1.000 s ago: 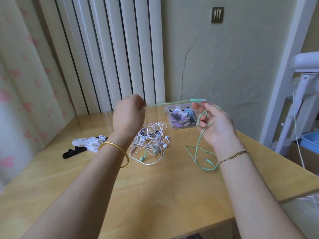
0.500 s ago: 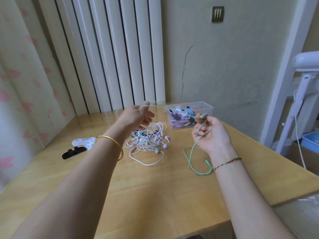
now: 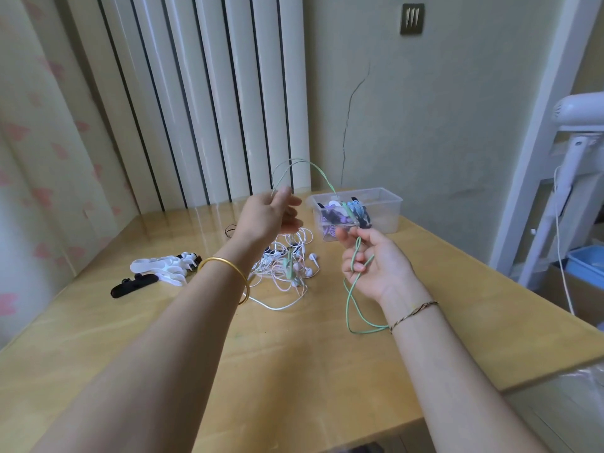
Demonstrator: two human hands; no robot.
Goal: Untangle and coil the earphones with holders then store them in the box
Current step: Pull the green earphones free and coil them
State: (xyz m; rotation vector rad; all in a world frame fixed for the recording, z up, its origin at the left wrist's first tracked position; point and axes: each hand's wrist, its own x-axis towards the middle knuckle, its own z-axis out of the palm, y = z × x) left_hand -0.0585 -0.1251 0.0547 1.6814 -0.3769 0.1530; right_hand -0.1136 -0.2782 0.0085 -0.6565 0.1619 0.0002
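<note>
1. Since the earlier frame, the left hand [image 3: 271, 214] has closed in on the right hand [image 3: 376, 259]. The mint-green earphone cable [image 3: 307, 163], taut before, now arches up between them as a slack loop.
2. The left hand pinches one end of the arch. The right hand's curled fingers hold gathered loops, and the tail hangs to the wooden table [image 3: 294, 371].
3. Step in hand: probably coiling the freed cable.
4. Next move: lay the arch onto the held loops, then take one of the white and black plastic holders [image 3: 163, 269].
5. The clear plastic box [image 3: 385, 194] stands just behind the hands. The tangle of white earphones [image 3: 287, 263] is untouched.
</note>
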